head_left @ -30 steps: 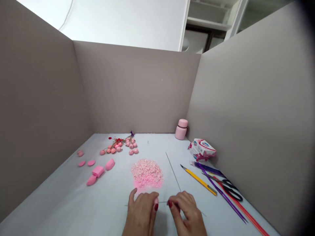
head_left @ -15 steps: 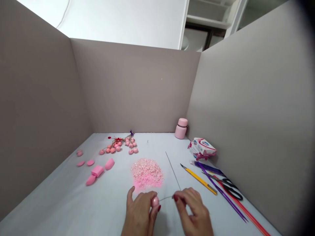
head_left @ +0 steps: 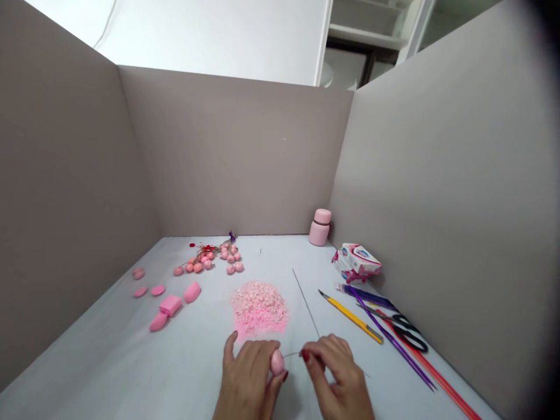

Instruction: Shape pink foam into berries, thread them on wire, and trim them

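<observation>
Between the thumb and fingers of my left hand [head_left: 247, 373] is a small pink ball [head_left: 277, 362], smooth and rounded. A thin wire [head_left: 291, 354] runs from the ball's right side to my right hand [head_left: 336, 373], whose thumb and index finger pinch it. Just beyond my hands lies a pile of pink shavings [head_left: 261, 306] with finer pink powder along its near edge. Another straight wire [head_left: 304, 297] rests on the table to the right of the pile, its near end close to my right hand.
A yellow craft knife [head_left: 350, 316], black-handled scissors [head_left: 409, 332], purple stems [head_left: 394, 344] and red stems [head_left: 441, 379] lie right. Behind them are soap boxes [head_left: 359, 261] and a pink flask [head_left: 320, 227]. Pink soap pieces [head_left: 170, 305] and wired pink balls [head_left: 205, 259] lie left. Grey panels [head_left: 236, 151] enclose the table.
My right hand has come slightly closer to the ball, and less wire shows between the hands. The ball has turned a little in my left fingers. The view has shifted slightly.
</observation>
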`<state>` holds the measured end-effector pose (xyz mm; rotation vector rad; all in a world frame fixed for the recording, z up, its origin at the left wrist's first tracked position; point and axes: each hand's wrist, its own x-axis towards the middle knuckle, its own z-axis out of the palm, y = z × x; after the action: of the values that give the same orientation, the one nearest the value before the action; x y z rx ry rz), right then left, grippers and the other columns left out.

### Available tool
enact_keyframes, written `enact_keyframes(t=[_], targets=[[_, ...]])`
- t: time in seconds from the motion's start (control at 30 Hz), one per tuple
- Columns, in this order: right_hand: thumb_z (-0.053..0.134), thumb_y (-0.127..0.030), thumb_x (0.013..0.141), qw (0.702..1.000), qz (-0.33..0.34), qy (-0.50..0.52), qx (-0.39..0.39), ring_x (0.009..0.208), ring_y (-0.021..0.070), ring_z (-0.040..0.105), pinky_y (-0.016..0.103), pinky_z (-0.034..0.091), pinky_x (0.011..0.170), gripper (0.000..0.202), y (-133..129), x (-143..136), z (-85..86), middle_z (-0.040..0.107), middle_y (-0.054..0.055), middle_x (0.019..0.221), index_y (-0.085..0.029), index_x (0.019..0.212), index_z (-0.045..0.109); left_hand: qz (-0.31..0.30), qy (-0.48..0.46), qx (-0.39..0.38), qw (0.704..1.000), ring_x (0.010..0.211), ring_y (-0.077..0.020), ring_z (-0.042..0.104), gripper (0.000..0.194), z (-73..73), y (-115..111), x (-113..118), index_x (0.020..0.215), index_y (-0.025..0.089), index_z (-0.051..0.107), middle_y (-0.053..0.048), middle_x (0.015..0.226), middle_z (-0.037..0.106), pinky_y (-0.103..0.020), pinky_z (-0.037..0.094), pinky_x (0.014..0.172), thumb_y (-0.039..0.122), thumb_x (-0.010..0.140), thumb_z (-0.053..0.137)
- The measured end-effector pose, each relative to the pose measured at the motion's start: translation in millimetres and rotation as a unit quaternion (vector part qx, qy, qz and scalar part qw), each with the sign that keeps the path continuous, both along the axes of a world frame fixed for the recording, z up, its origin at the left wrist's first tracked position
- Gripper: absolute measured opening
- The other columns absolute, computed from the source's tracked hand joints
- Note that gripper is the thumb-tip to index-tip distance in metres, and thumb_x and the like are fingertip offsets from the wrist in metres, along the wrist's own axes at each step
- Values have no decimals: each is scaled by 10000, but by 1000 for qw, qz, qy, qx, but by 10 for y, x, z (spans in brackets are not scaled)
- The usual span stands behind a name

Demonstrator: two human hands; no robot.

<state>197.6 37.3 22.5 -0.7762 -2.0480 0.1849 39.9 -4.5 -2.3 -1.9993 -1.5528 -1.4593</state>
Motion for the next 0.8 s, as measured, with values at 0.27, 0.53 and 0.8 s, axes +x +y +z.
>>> enact_keyframes(t=[0.27, 0.53, 0.8], targets=[[444, -126, 858, 1000, 22, -6, 3, 587, 163, 494, 324, 366, 614, 133, -16, -8, 7, 508, -11, 612, -199, 775, 519, 15, 4, -55, 998, 615, -144, 586, 178, 18, -25, -9, 936, 210, 476, 42, 658, 576, -487, 204, 955, 114, 823, 378], [438, -114, 860, 1000, 16, 3, 1, 581, 163, 487, 318, 362, 609, 120, 9, 25, 27, 509, -10, 616, -196, 802, 502, 42, -17, -51, 998, 597, -137, 599, 159, -9, 12, -2, 863, 262, 516, 66, 633, 618, -447, 193, 967, 234, 869, 360], [424, -97, 848, 998, 33, -48, 13, 600, 169, 473, 329, 333, 619, 147, -10, 17, 10, 498, -1, 624, -192, 777, 511, 14, 1, -16, 1000, 581, -134, 623, 173, -50, 20, 17, 893, 242, 528, 54, 637, 662, -422, 222, 968, 326, 888, 377]])
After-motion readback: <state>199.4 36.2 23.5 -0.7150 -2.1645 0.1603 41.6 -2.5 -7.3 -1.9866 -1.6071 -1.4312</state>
